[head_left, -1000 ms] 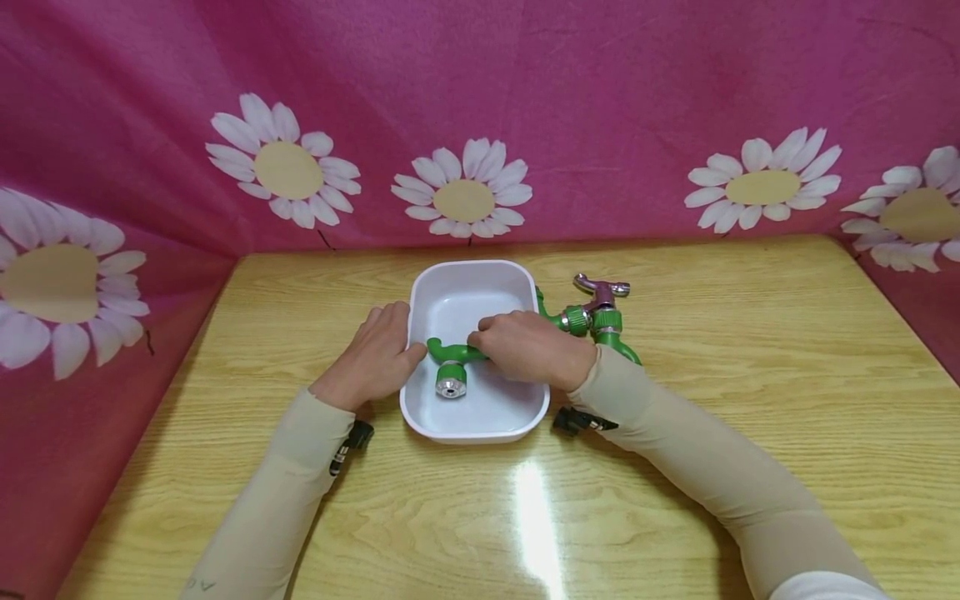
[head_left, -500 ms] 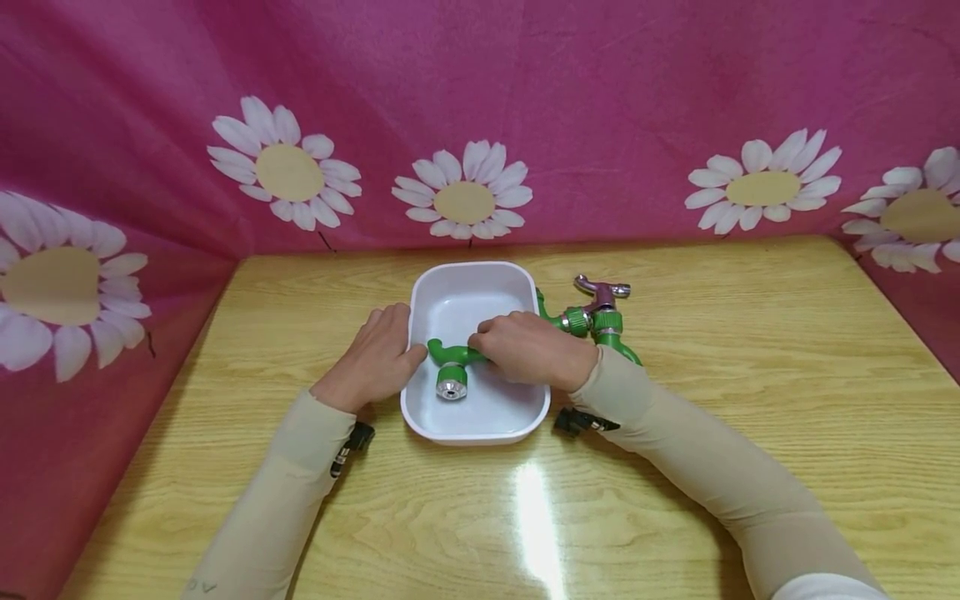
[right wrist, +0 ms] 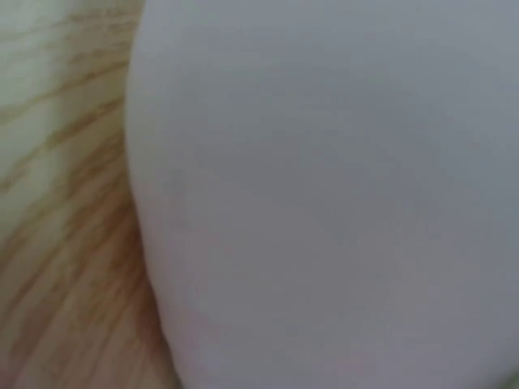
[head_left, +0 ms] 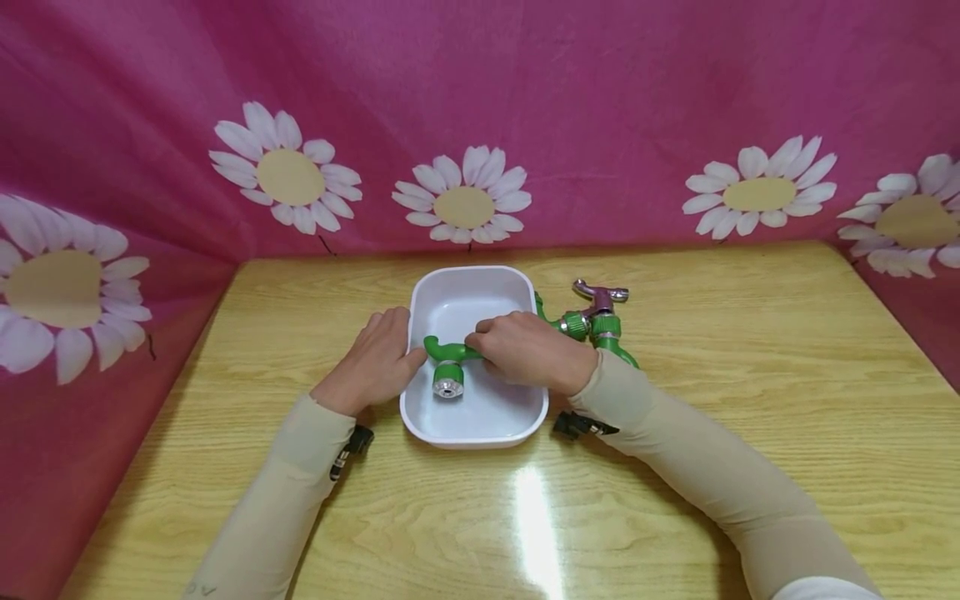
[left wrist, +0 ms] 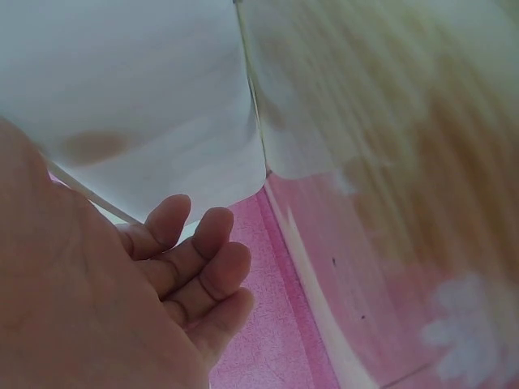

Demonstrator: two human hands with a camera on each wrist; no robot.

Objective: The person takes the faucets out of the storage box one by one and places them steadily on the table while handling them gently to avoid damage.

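Note:
A white plastic basin [head_left: 474, 437] with rounded corners sits on the table. My left hand [head_left: 372, 362] grips its left rim, thumb over the inside and fingers along the outer wall; in the left wrist view those fingers [left wrist: 215, 279] are bent beside the white wall. Inside the basin is a green tap [head_left: 447, 353] with a ribbed collar and a silver end facing the front. My right hand [head_left: 525, 354] holds the tap by its right part, which is hidden under the hand. In the right wrist view the basin's outer wall [right wrist: 324, 194] fills most of the picture.
Right of the basin lie more taps: a purple and silver one [head_left: 602, 296] and green ones with ribbed collars [head_left: 606, 327], partly covered by the right forearm. Behind the wooden table [head_left: 750, 333] hangs a pink cloth [head_left: 607, 100] with daisies.
Both hands keep their holds on the basin and the tap. The whole head view shifts slightly, with the basin a little lower in the picture.

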